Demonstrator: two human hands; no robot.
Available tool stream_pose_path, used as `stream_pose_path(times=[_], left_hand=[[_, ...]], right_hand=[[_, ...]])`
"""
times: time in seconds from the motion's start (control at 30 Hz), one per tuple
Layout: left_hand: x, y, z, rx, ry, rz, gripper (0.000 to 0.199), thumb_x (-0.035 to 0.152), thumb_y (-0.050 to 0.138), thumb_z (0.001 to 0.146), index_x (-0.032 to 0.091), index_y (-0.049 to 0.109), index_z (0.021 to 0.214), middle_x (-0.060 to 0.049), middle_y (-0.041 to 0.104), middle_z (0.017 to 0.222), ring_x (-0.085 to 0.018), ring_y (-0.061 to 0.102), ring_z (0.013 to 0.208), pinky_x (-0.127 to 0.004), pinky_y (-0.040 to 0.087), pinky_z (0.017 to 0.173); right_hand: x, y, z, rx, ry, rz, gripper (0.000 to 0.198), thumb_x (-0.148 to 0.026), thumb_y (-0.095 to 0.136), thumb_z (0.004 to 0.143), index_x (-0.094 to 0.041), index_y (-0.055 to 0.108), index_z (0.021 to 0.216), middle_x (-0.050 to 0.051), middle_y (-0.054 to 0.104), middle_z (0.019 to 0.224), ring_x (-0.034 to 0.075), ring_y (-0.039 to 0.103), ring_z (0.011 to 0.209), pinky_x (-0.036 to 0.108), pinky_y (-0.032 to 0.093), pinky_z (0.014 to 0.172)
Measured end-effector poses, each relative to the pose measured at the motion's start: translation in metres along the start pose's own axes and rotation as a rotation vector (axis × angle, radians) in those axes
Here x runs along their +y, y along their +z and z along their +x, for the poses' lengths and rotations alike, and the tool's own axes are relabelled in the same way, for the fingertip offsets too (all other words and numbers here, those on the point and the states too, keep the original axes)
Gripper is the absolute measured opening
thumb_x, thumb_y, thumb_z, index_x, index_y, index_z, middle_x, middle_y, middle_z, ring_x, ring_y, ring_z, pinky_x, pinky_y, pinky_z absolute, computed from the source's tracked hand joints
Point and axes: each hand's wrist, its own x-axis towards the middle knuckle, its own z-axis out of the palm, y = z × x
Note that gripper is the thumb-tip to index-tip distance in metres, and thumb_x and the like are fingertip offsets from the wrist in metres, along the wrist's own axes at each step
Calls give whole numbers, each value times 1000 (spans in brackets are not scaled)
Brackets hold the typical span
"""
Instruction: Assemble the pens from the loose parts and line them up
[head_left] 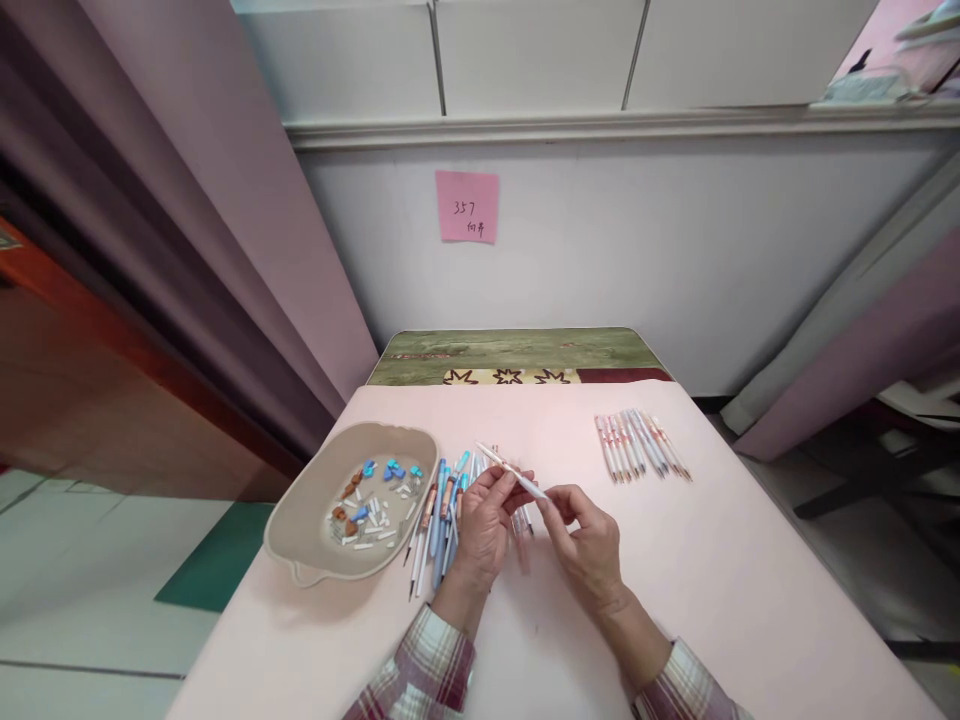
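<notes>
A slim pen (pixel 529 487) with a pale tapered end and a grey-blue end is held slantwise over the table between my two hands. My left hand (pixel 486 525) pinches its middle, with fingers curled around it. At the lower right end, the thumb and fingers of my right hand (pixel 589 548) close on the grey-blue part. Beside and partly behind my left hand lies a loose pile of pen parts (pixel 439 525), white, blue and brown. A few clear and white pen pieces (pixel 521 525) lie beneath my hands, partly hidden.
Left of the pile stands a beige basin (pixel 289 545) holding small blue, brown and white parts (pixel 367 515). A row of pens (pixel 641 445) lies at the right on the pink tabletop (pixel 720 600). A pink note (pixel 466 207) hangs on the wall behind.
</notes>
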Motion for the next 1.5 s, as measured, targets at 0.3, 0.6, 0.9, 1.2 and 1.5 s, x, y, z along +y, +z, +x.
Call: stream_pose_path(times=[0.3, 0.6, 0.9, 1.2, 1.5], left_hand=[[0, -1, 0, -12, 12, -9, 18, 24, 75, 73, 13, 64, 82, -7, 73, 81, -18, 71, 77, -29, 57, 72], [-1, -1, 0, -2, 5, 13, 22, 26, 77, 71, 13, 63, 83, -8, 74, 82, -18, 71, 75, -29, 56, 71], [-2, -2, 0, -19, 6, 25, 22, 25, 76, 71, 13, 61, 83, -8, 74, 79, -20, 71, 75, -32, 56, 74], [-1, -1, 1, 53, 6, 25, 27, 25, 78, 68, 14, 57, 81, -5, 72, 71, -14, 67, 61, -25, 52, 63], [-6, -2, 2, 114, 146, 272, 28, 30, 77, 68, 14, 58, 79, -1, 69, 67, -9, 60, 52, -20, 47, 52]], right_hand=[[-1, 0, 1, 32, 19, 6, 25, -42, 62, 84, -19, 62, 93, -1, 66, 69, 12, 60, 55, 20, 47, 55], [0, 0, -1, -24, 48, 28, 25, -42, 57, 88, -19, 65, 94, 0, 67, 69, 11, 61, 55, 19, 46, 56], [-2, -1, -1, -96, 84, -6, 29, -42, 51, 92, -19, 65, 80, -2, 65, 60, 9, 57, 49, 18, 41, 53], [1, 1, -1, -216, 77, -48, 35, -41, 44, 95, -20, 67, 80, -1, 66, 61, 11, 61, 53, 18, 40, 55], [-4, 2, 1, -100, -23, -32, 9, -27, 59, 85, -20, 64, 83, 0, 68, 76, 9, 60, 60, 18, 42, 60]])
